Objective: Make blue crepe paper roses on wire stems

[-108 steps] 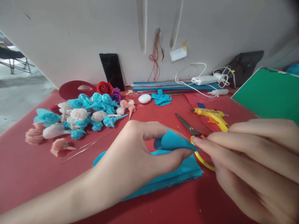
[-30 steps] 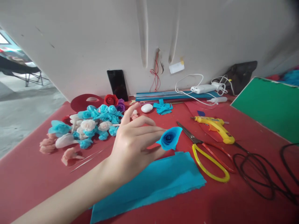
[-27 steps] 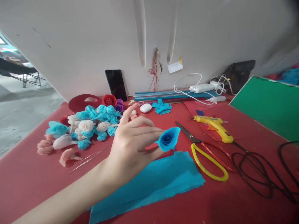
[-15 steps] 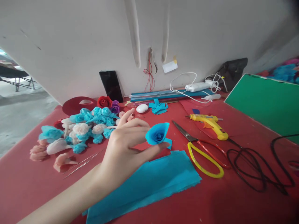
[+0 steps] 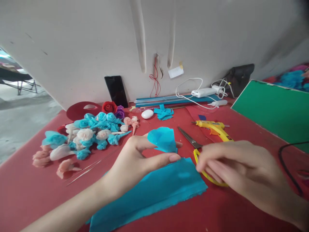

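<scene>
Left hand (image 5: 135, 162) holds the blue paper piece (image 5: 162, 138) above the far edge of the stacked blue sheets (image 5: 154, 195), fingers nearly closed, thumb slightly apart, exact pinch point hidden behind the paper. Right hand (image 5: 238, 169) blurred, fingers curled in over the yellow scissors handle (image 5: 209, 178), can't tell if anything's in them; paper flowers (image 5: 84, 134) piled far left, glue gun (image 5: 212, 125) far right.

On my feed: red table (image 5: 178, 214) | 10 o'clock: paper flowers (image 5: 84, 133) | 12 o'clock: blue strips (image 5: 164, 112) | 2 o'clock: scissors (image 5: 191, 139), yellow glue gun (image 5: 213, 125) | 6 o'clock: blue paper (image 5: 154, 190)
</scene>
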The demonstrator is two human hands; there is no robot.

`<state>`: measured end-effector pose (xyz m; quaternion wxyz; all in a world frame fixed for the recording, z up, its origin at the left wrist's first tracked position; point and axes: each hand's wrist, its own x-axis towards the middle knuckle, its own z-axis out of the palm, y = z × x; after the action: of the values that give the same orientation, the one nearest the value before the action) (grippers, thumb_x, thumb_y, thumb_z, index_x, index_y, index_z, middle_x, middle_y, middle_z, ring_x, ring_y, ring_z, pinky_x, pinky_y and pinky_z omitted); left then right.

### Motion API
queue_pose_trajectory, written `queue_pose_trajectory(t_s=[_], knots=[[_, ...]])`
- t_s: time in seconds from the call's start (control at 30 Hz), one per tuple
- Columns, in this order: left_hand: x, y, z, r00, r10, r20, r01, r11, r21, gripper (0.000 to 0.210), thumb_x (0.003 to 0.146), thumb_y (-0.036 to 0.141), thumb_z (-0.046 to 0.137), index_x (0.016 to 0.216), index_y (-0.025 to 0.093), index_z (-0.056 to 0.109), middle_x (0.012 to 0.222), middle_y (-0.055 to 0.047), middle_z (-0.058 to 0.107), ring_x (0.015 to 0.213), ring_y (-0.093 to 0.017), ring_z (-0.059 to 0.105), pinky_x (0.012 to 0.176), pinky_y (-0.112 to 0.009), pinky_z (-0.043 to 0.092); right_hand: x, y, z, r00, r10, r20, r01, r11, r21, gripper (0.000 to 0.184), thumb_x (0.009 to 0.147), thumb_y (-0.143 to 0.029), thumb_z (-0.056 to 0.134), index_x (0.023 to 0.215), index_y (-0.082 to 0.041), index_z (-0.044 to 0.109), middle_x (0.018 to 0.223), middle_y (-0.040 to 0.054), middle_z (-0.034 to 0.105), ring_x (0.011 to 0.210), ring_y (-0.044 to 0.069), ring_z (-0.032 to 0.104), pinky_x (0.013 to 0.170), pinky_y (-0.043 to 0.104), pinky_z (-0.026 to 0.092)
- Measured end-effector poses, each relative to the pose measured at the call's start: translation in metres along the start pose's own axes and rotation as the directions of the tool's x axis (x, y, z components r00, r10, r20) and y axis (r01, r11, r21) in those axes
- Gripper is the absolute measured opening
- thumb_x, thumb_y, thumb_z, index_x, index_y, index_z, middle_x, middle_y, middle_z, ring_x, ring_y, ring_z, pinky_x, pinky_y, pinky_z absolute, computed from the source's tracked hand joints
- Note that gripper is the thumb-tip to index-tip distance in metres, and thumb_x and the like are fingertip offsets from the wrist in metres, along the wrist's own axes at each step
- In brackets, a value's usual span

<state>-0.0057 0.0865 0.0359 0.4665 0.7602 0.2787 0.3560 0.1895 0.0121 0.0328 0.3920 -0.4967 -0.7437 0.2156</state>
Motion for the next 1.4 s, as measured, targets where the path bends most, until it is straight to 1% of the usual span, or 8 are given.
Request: queue_pose_trajectory(t_s=[0.13, 0.27, 0.33, 0.7, 0.9, 1.07, 1.3, 1.4], knots=[[0.0, 0.0, 0.0, 0.999, 0.008, -0.04, -0.008, 1.0, -0.004, 0.003, 0.068, 0.025, 0.072, 0.07, 0.023, 0.072, 0.079, 0.001, 0.073, 0.078, -0.019, 0.067, 0.073, -0.027, 0.055, 0.014, -0.001, 0.005, 0.996, 0.085, 0.003, -0.085, 0.996, 0.017, 0.031, 0.088, -0.025, 0.043, 0.062, -0.021, 0.059, 0.049, -0.0034, 0.048, 0.045, 0.008, 0.047, 0.04, 0.019, 0.033], [-0.001, 0.003, -0.001, 0.996, 0.029, -0.086, -0.03, 0.999, -0.014, 0.002, 0.068, 0.026, 0.073, 0.066, 0.025, 0.073, 0.075, 0.003, 0.073, 0.079, -0.021, 0.067, 0.076, -0.031, 0.055, 0.017, 0.001, 0.02, 0.999, 0.024, 0.042, -0.023, 0.999, -0.036, 0.004, 0.079, -0.022, 0.059, 0.082, -0.022, 0.062, 0.062, -0.0043, 0.051, 0.051, 0.008, 0.045, 0.044, 0.019, 0.033], [-0.001, 0.004, -0.002, 0.993, 0.048, -0.112, -0.05, 0.999, -0.011, 0.004, 0.067, 0.025, 0.073, 0.064, 0.025, 0.072, 0.074, 0.003, 0.073, 0.079, -0.021, 0.066, 0.075, -0.032, 0.054, 0.017, 0.0, 0.026, 0.998, -0.056, 0.033, 0.057, 0.998, -0.038, 0.008, 0.077, -0.016, 0.06, 0.082, -0.022, 0.061, 0.061, -0.0053, 0.049, 0.048, 0.007, 0.04, 0.044, 0.019, 0.031], [-0.002, 0.001, -0.001, 0.98, 0.187, -0.063, -0.184, 0.981, 0.06, 0.019, 0.059, 0.015, 0.078, 0.076, 0.021, 0.072, 0.074, 0.001, 0.072, 0.071, -0.015, 0.061, 0.072, -0.028, 0.048, 0.018, 0.005, 0.03, 0.982, -0.056, 0.181, 0.037, 0.994, 0.105, 0.013, 0.088, -0.02, 0.047, 0.084, -0.02, 0.059, 0.074, -0.0032, 0.059, 0.065, 0.008, 0.054, 0.058, 0.018, 0.039], [-0.006, -0.006, 0.008, 0.982, 0.173, -0.07, -0.175, 0.984, -0.024, 0.018, 0.059, 0.013, 0.079, 0.073, 0.018, 0.07, 0.074, 0.0, 0.071, 0.071, -0.015, 0.062, 0.074, -0.03, 0.048, 0.017, 0.016, 0.039, 0.987, -0.088, 0.135, 0.07, 0.989, 0.131, 0.02, 0.089, -0.023, 0.044, 0.071, -0.018, 0.052, 0.068, -0.0029, 0.055, 0.06, 0.008, 0.051, 0.054, 0.017, 0.039], [-0.008, -0.009, 0.012, 0.963, 0.261, -0.071, -0.254, 0.962, 0.095, 0.013, 0.063, 0.017, 0.076, 0.074, 0.019, 0.069, 0.081, -0.001, 0.07, 0.074, -0.015, 0.062, 0.083, -0.033, 0.047, 0.017, 0.022, 0.042, 0.984, -0.131, 0.123, 0.102, 0.971, 0.216, 0.012, 0.088, -0.017, 0.047, 0.08, -0.019, 0.055, 0.074, -0.0025, 0.059, 0.065, 0.009, 0.056, 0.058, 0.015, 0.044], [-0.005, 0.001, 0.003, 0.969, 0.194, 0.15, -0.222, 0.954, 0.2, 0.062, 0.066, 0.008, 0.068, 0.122, 0.019, 0.044, 0.115, -0.004, 0.056, 0.107, -0.017, 0.053, 0.091, -0.024, 0.046, 0.019, 0.031, 0.042, 0.972, -0.228, 0.055, 0.216, 0.962, 0.165, 0.023, 0.086, -0.014, 0.049, 0.105, -0.022, 0.059, 0.105, 0.0023, 0.063, 0.099, 0.014, 0.059, 0.084, 0.021, 0.047], [-0.023, 0.008, -0.008, 0.959, 0.273, 0.07, -0.28, 0.895, 0.346, 0.052, 0.073, 0.004, 0.055, 0.121, 0.02, 0.043, 0.12, -0.005, 0.053, 0.11, -0.016, 0.05, 0.095, -0.024, 0.044, 0.022, 0.035, 0.042, 0.982, -0.191, 0.014, 0.186, 0.97, 0.157, 0.023, 0.086, -0.015, 0.051, 0.105, -0.023, 0.06, 0.108, 0.0019, 0.063, 0.101, 0.014, 0.058, 0.086, 0.022, 0.047]])
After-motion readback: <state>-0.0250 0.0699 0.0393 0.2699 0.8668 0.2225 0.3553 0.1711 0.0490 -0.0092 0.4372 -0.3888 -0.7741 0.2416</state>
